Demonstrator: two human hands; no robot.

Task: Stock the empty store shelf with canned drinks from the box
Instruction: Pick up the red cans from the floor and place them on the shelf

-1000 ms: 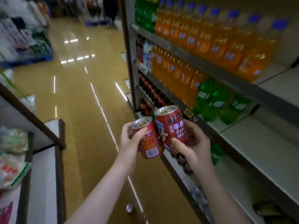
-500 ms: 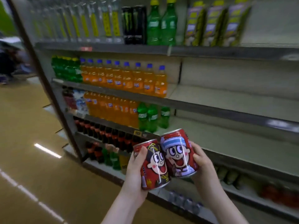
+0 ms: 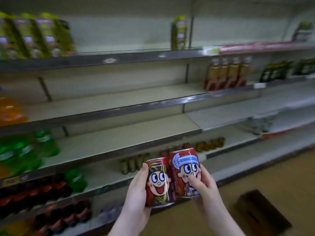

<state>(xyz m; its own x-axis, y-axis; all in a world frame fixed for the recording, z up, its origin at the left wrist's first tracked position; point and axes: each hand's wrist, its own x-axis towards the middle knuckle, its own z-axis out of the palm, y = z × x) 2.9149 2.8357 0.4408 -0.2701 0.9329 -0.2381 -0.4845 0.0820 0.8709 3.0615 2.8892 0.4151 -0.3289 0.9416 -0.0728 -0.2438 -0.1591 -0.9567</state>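
Two red drink cans with cartoon faces, the left can [image 3: 159,183] and the right can [image 3: 185,172], are held upright side by side and touching, just below the front edge of the empty shelf [image 3: 110,143]. The left hand [image 3: 136,193] wraps its can, thumb along the side. The right hand [image 3: 206,186] curls round the other, one finger across the printed face. Green bottles [image 3: 25,150] stand at that shelf's left end. A brown box [image 3: 262,212] lies on the floor, well below the shelf to its right.
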